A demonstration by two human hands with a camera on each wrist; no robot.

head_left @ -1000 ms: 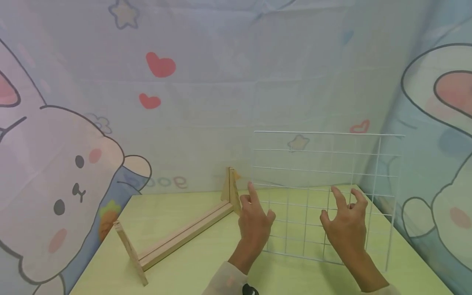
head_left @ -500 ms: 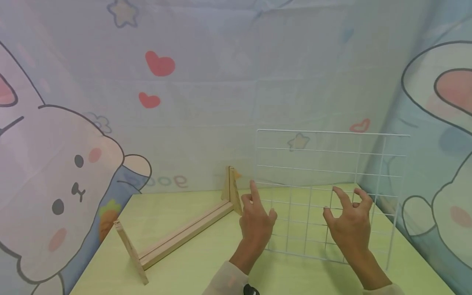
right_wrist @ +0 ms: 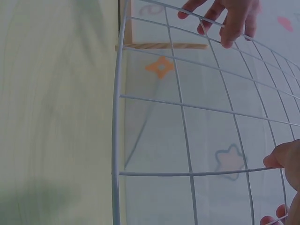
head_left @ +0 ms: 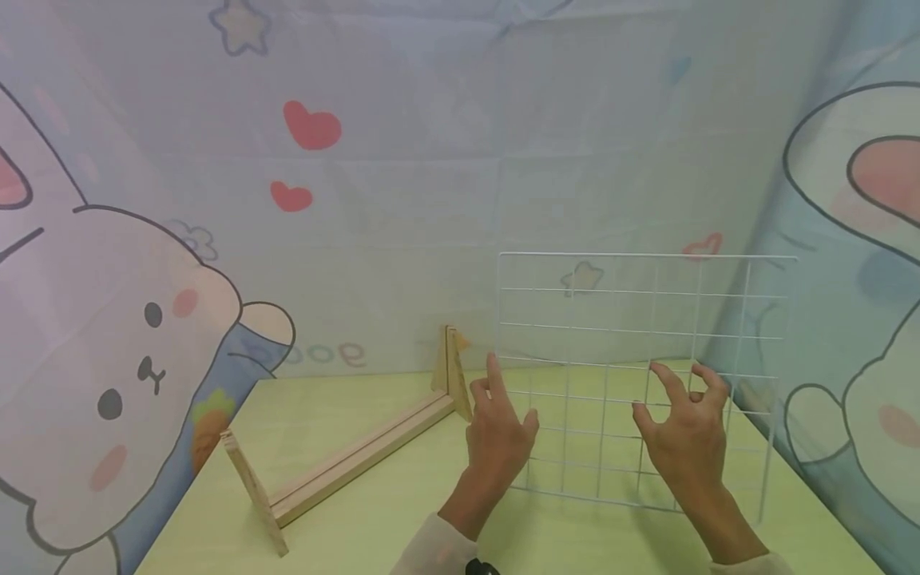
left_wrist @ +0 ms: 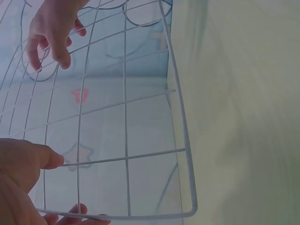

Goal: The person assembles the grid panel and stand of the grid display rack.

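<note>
A white wire grid panel (head_left: 647,255) stands upright on the right side of the head view, its lower edge close over the table. At its left edge my left hand (head_left: 497,435) grips it, with the thumb on a wire and the fingertips behind the edge wire, as the left wrist view shows in the left hand (left_wrist: 18,173). My right hand (head_left: 686,443) holds the wires nearer the right edge. In the right wrist view, the thumb of the right hand (right_wrist: 289,161) lies along a wire and its fingertips show beyond the grid.
A wooden stand lies left of the grid: a long grooved rail (head_left: 366,447) between a near end piece (head_left: 255,495) and a far end piece (head_left: 451,363). The table (head_left: 388,511) is yellow-green. A printed cloth (head_left: 402,200) with cartoon rabbits encloses the back and sides.
Both hands and the grid have shifted slightly to the right. The grid's right side has risen a little over the last half second. The wooden stand stays in place.
</note>
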